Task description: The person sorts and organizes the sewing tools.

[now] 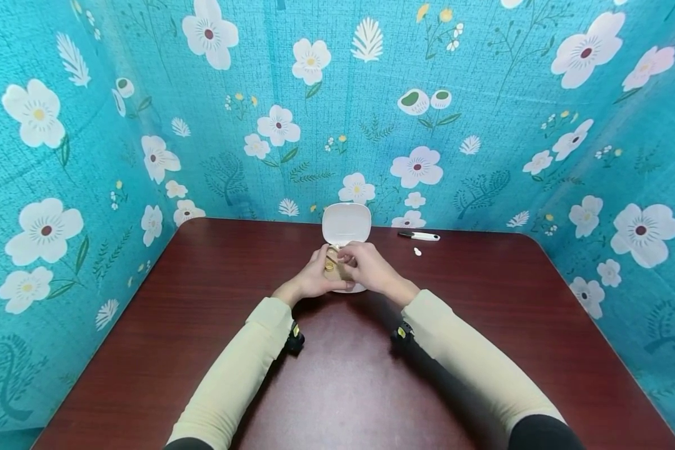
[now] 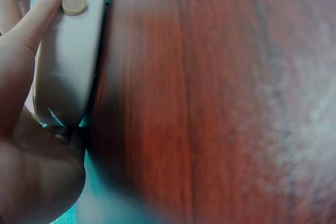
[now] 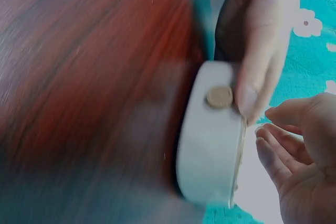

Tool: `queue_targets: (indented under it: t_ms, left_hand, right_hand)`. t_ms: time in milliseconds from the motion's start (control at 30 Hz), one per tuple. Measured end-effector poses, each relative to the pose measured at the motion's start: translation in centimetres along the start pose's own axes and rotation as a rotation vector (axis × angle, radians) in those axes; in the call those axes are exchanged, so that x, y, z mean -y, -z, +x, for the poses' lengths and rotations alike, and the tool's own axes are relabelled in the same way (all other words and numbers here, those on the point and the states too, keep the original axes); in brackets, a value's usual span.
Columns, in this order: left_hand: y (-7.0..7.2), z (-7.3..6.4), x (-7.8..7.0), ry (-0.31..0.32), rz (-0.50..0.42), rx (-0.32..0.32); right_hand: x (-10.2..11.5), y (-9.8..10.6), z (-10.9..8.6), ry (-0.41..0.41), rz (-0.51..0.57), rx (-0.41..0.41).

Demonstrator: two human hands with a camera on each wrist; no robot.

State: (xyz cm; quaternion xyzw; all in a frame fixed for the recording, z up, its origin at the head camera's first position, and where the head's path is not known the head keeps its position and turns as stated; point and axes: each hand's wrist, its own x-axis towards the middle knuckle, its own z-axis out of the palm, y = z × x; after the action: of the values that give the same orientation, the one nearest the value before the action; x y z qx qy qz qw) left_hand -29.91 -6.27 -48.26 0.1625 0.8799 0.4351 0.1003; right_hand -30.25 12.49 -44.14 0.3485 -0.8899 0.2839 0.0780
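Note:
A small white case point(image 1: 345, 226) stands on the table with its hinged lid raised. Its tan interior point(image 1: 331, 275) shows a round gold-coloured detail. On the front is a round tan button point(image 2: 74, 4). My left hand point(image 1: 313, 275) grips the case at its left side, the thumb lying along the front edge near the button. Over the right part of the interior is my right hand point(image 1: 368, 265), fingers bent. In the right wrist view, a gap shows between the right thumb and fingers point(image 3: 275, 153), with nothing visible there. My hands hide much of the interior.
Behind the case to the right lies a black-and-white pen-like tool point(image 1: 420, 235), with a small white piece point(image 1: 417, 251) in front of it. The dark red wooden table point(image 1: 163, 325) meets a blue floral curtain point(image 1: 292, 169) at the back and sides.

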Motion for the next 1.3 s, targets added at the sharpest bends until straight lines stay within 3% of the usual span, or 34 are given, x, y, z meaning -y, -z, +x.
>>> queue_targets:
  t_ms: [233,467,567,667,767,867,1100,1300]
  left_hand:
    - [-0.3,0.3,0.5,-0.001,0.004,-0.017]
    - [-0.1,0.2,0.3,-0.026,-0.037,-0.041]
    - [-0.1,0.1,0.3,-0.018,-0.035,-0.037]
    - [-0.1,0.2,0.3,-0.009,-0.034,-0.036]
    - [-0.3,0.3,0.5,-0.001,-0.029,-0.035]
    - [-0.4,0.4,0.8,0.010,-0.023,-0.025]
    - [-0.2,0.1,0.3,-0.005,-0.026,-0.027]
    - [0.0,-0.1,0.0,0.005,-0.038,-0.026]
  right_hand:
    - [-2.1,2.1,-1.9,-0.092,-0.075,-0.037]
    - [-5.2,3.8,-3.6,-0.204,-0.263,-0.083]
    - [-6.9,4.4,-4.2,-0.300,-0.362,-0.071]
    - [-8.7,4.9,-4.9,-0.446,-0.405,-0.023]
    - [-10.4,5.1,-5.5,-0.597,-0.374,0.032]
    - [-11.8,5.2,-6.0,-0.682,-0.329,0.056]
    - [-13.4,5.1,-5.4,-0.719,-0.216,-0.003]
    - [-13.5,4.8,-4.5,-0.795,-0.154,-0.001]
